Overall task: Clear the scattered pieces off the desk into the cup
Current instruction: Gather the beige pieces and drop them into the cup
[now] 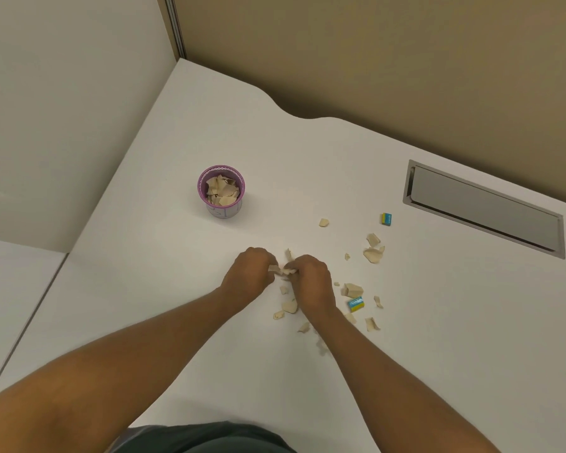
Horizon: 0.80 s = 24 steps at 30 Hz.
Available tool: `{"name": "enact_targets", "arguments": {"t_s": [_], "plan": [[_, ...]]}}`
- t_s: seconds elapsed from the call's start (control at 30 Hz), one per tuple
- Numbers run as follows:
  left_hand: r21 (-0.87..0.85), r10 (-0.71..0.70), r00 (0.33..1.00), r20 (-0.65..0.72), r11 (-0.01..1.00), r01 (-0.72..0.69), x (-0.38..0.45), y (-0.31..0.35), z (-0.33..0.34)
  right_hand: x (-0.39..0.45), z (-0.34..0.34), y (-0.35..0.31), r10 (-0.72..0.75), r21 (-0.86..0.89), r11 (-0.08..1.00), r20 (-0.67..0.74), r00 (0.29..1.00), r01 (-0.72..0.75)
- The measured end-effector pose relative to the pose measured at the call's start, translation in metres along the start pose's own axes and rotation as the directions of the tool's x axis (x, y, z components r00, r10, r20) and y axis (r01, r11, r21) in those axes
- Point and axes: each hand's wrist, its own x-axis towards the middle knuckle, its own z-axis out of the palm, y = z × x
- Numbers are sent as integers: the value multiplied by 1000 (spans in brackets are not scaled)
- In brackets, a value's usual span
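Dark trouser fabric [203, 436] at bottom edge, then two bare forearms reaching to mid-desk: clearing part done.

Left hand [247, 273] and right hand [311, 282] curled almost closed, knuckles up, pinching tan pieces [283, 269] between them at centre of desk [144, 289]. Purple-rimmed cup [221, 191] upright toward far left corner, well apart from hands, already well filled with scraps. Roughly a dozen loose scraps [373, 253] left toward right side, plus two blue-and-yellow blocks [386, 219], [356, 304]. Fingertips hidden; amount gripped not discernible. Some scraps masked under right forearm. Grey hatch [484, 207] near right edge.
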Motion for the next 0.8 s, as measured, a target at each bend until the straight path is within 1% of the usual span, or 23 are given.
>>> {"name": "enact_targets", "arguments": {"t_s": [0.1, 0.17, 0.2, 0.27, 0.37, 0.47, 0.57, 0.67, 0.8], "plan": [[-138, -24, 998, -59, 990, 16, -9, -6, -11, 0, -8, -7, 119, 212, 971, -45, 992, -107], [-212, -48, 990, -131, 977, 19, -16, -8, -25, 2, -15, -17, 200, 351, 920, -41, 979, -173], [-237, -63, 982, -180, 971, 19, -19, -10, -33, 5, -19, -24, 215, 407, 895, -34, 976, -183], [-289, -113, 951, -289, 957, 26, -23, -14, -54, 11, -26, -43, 196, 486, 860, -30, 980, -157], [-359, -214, 879, -426, 932, 53, -20, -22, -96, 27, -36, -82, 119, 551, 831, -41, 992, -77], [-352, -301, 845, -442, 925, 145, -3, -28, -134, 51, -45, -123, 22, 514, 858, -54, 998, 9], [-349, -359, 848, -390, 910, 225, 13, -30, -157, 74, -51, -157, -73, 412, 907, -37, 997, 82], [-372, -374, 859, -349, 897, 239, 22, -30, -168, 96, -52, -177, -128, 303, 946, 13, 992, 118], [-350, -366, 862, -352, 905, 241, 22, -35, -174, 114, -49, -194, -188, 141, 975, 128, 974, 170]]}}
